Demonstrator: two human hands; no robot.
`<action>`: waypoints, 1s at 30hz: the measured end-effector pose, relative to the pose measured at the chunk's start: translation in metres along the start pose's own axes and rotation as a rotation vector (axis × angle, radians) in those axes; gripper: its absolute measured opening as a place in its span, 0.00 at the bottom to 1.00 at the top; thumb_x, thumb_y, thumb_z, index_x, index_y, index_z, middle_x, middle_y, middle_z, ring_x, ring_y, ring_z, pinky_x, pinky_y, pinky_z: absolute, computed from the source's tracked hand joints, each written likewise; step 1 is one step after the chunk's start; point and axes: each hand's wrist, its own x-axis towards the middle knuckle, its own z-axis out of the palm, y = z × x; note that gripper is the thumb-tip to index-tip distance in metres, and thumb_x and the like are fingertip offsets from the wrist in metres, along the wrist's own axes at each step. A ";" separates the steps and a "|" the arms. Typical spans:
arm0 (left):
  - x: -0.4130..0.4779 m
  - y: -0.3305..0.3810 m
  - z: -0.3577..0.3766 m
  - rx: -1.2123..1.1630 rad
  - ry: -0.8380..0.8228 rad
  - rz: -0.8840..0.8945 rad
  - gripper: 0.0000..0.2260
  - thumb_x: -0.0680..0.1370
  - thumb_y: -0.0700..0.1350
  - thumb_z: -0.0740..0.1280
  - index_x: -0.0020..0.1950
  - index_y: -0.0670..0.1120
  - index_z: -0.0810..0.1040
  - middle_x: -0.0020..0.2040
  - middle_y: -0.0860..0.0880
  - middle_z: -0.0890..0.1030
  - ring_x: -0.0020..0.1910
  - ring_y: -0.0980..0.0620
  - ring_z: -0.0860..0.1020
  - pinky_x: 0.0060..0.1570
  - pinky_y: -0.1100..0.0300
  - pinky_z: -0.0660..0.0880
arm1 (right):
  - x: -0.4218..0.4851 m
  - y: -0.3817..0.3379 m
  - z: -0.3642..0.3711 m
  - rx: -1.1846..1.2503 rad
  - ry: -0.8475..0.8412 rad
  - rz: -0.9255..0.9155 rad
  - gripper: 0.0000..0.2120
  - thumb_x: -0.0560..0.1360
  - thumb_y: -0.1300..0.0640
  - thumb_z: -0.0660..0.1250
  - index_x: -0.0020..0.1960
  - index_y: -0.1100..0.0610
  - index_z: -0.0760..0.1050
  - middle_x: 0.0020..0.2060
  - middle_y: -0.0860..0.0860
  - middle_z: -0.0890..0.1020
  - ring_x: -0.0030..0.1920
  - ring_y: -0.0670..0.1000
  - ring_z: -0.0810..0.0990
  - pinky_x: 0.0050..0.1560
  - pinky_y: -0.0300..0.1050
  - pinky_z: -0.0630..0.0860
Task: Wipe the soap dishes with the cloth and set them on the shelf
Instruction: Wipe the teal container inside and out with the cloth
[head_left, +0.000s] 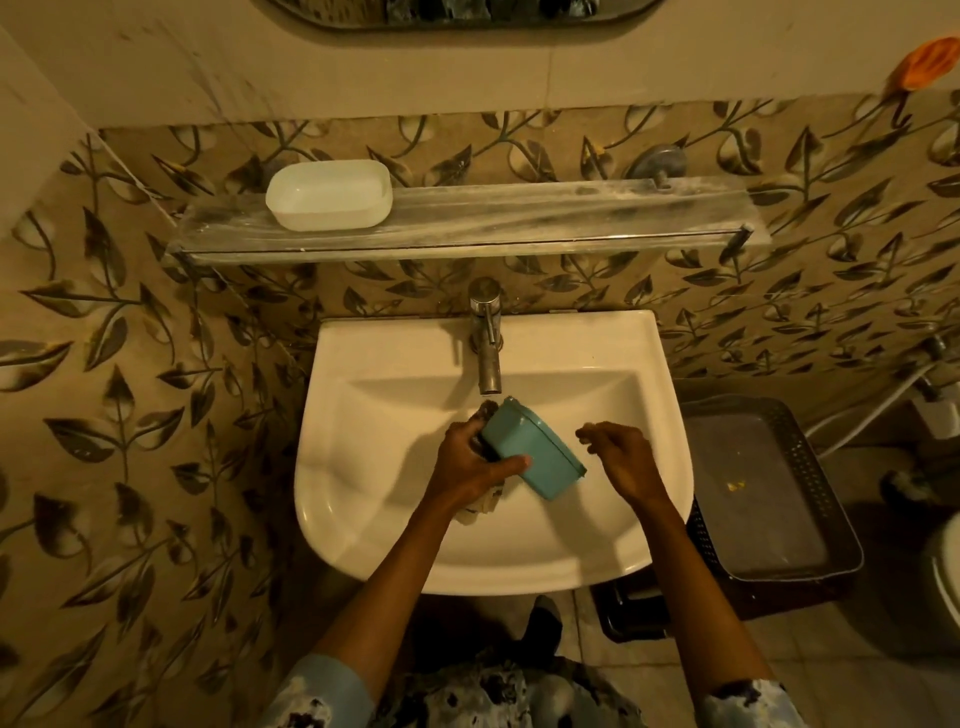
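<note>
Over the white sink (363, 519), my left hand (467, 462) grips a teal soap dish (540, 452), tilted with its bottom toward me. The same hand also holds a crumpled cloth (483, 506), which pokes out above the fingers and below the palm. My right hand (621, 457) hovers just right of the dish, fingers loosely curled, holding nothing and not touching it. A white soap dish (328, 195) stands at the left end of the glass shelf (571, 213) on the wall above the sink.
A metal tap (487, 338) juts over the basin right behind the teal dish. A dark perforated basket (769, 488) stands to the right of the sink. An orange item (930, 65) hangs at the top right. Leaf-patterned tiles cover the wall.
</note>
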 end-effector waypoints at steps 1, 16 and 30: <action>-0.001 0.002 0.001 0.105 0.000 0.054 0.25 0.59 0.51 0.81 0.52 0.60 0.75 0.52 0.54 0.74 0.46 0.60 0.78 0.40 0.73 0.76 | -0.002 -0.006 0.000 0.041 -0.039 -0.029 0.15 0.80 0.53 0.61 0.45 0.59 0.83 0.45 0.59 0.85 0.46 0.56 0.83 0.53 0.51 0.77; -0.033 0.034 -0.002 0.209 -0.003 0.187 0.22 0.71 0.41 0.73 0.62 0.57 0.74 0.59 0.53 0.70 0.58 0.54 0.75 0.52 0.67 0.76 | -0.019 -0.008 0.006 0.586 -0.413 0.359 0.16 0.81 0.50 0.57 0.59 0.57 0.77 0.50 0.56 0.84 0.50 0.55 0.82 0.52 0.51 0.77; -0.035 0.087 0.064 0.741 -0.102 0.345 0.23 0.74 0.33 0.63 0.69 0.47 0.71 0.73 0.47 0.67 0.75 0.47 0.59 0.71 0.50 0.60 | -0.040 -0.039 0.017 1.063 -0.320 0.355 0.16 0.65 0.56 0.57 0.48 0.60 0.77 0.43 0.56 0.82 0.46 0.54 0.80 0.45 0.47 0.76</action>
